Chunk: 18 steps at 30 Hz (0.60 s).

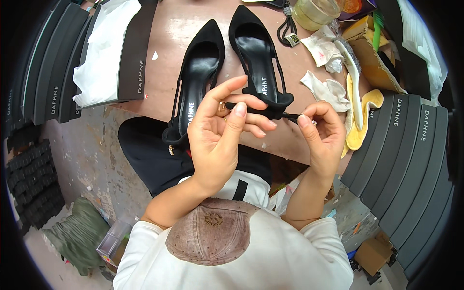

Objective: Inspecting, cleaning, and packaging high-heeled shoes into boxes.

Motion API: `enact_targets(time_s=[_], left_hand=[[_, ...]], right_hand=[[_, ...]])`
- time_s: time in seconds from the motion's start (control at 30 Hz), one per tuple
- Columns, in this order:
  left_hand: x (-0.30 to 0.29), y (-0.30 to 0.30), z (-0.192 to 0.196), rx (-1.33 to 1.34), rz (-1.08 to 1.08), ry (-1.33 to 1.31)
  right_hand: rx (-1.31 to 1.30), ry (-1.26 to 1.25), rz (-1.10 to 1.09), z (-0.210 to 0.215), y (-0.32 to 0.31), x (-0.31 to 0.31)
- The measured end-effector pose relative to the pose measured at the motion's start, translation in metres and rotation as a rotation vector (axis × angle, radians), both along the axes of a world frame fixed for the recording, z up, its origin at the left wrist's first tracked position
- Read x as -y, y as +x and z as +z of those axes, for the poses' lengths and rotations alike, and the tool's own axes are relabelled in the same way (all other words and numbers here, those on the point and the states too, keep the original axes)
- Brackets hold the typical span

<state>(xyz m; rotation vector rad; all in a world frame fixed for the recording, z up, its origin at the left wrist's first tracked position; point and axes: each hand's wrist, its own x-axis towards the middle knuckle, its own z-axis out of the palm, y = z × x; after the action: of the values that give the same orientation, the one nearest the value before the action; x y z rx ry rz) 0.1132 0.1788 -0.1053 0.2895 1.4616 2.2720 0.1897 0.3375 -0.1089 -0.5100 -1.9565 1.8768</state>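
Observation:
Two black pointed slingback shoes lie toes away on the table. The left shoe (204,50) rests near the table's front edge, a small gold piece hanging at its heel. My hands are at the heel of the right shoe (252,41), by its black bow. My left hand (217,133) is closed on a thin black strap (251,111), with a gold buckle at its fingers. The other end of this strap is pinched between thumb and forefinger of my right hand (325,137). Fingers partly hide the strap and the left shoe's insole.
An open dark shoebox (133,72) with white tissue (106,48) sits at the left. Dark boxes (411,140) stand in a row at the right. White rags (326,92), a yellow cloth (357,137), a black cord (288,29) and a glass jar (314,14) lie right of the shoes.

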Motion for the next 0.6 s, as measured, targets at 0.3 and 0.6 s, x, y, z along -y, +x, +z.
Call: enact_targets(time_s=[0.3, 0.6], left_hand=[[-0.002, 0.008, -0.001, 0.155, -0.003, 0.159], [-0.002, 0.016, -0.006, 0.416, 0.046, 0.305]], right_hand=[[-0.029, -0.123, -0.003, -0.001, 0.006, -0.001], [0.018, -0.027, 0.032, 0.001, 0.007, 0.001]])
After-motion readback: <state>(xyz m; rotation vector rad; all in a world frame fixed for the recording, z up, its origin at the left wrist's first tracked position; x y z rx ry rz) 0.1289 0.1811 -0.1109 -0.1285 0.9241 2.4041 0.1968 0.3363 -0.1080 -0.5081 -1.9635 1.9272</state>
